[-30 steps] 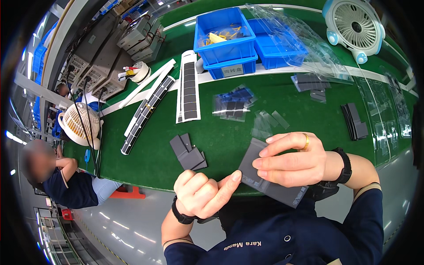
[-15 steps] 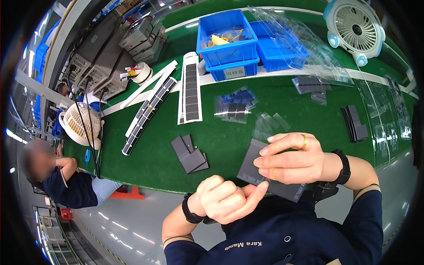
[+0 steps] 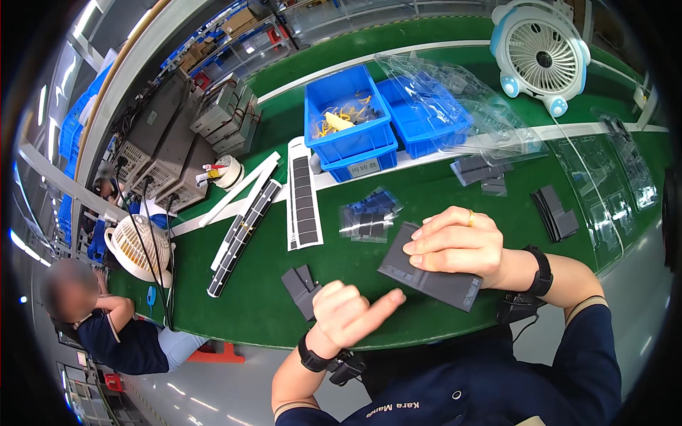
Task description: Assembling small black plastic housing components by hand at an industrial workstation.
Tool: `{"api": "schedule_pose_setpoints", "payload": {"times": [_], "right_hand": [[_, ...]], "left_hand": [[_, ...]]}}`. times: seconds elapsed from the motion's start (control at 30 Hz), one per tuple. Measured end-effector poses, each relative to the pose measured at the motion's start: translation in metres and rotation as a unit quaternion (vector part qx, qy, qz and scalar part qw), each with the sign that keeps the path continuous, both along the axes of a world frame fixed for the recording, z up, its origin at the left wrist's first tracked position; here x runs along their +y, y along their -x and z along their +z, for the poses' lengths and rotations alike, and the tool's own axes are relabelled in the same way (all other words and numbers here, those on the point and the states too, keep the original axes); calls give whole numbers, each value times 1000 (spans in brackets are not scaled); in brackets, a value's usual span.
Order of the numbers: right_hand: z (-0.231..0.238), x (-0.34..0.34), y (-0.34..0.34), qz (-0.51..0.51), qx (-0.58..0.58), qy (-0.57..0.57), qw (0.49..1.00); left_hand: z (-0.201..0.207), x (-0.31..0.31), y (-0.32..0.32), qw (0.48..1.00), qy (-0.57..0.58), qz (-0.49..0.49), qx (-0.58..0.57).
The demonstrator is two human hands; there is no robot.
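A dark flat block [image 3: 445,287] is held over the near part of the green table [image 3: 426,328], gripped along its upper side by the fingers of the right hand [image 3: 458,245]. The left hand [image 3: 348,312] is placed at about eight o'clock from the block, its index finger extended to just beside the lower edge and its other fingers curled; whether contact is made, or anything is held in the curl, cannot be told. At nine o'clock, close to the left hand, a few dark pieces [image 3: 298,284] are laid. Clear and dark films [image 3: 369,216] are spread between ten and eleven, and a dark stack [image 3: 554,213] is set at two. Farther off, a white sheet with dark panels [image 3: 304,199] is laid at ten, stacked blue bins [image 3: 348,145] are seen at eleven, and a white-and-blue fan [image 3: 543,60] is stood at one.
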State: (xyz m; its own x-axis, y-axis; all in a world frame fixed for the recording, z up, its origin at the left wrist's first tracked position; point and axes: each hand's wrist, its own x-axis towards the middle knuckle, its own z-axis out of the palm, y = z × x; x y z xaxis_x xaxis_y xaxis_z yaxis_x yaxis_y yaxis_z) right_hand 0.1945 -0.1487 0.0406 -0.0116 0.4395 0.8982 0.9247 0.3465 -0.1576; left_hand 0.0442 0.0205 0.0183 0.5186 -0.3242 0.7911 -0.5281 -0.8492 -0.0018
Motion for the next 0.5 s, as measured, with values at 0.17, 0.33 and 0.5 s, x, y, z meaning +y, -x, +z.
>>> {"api": "schedule_pose_setpoints", "payload": {"times": [0.17, 0.33, 0.5], "right_hand": [[1, 3, 0, -1, 181, 155, 971], [6, 3, -6, 166, 577, 305, 739], [0, 0, -7, 171, 606, 290, 720]], "left_hand": [[-17, 0, -20, 942, 313, 76, 97], [-25, 12, -27, 665, 692, -57, 277], [-27, 23, -30, 532, 768, -135, 328]]}}
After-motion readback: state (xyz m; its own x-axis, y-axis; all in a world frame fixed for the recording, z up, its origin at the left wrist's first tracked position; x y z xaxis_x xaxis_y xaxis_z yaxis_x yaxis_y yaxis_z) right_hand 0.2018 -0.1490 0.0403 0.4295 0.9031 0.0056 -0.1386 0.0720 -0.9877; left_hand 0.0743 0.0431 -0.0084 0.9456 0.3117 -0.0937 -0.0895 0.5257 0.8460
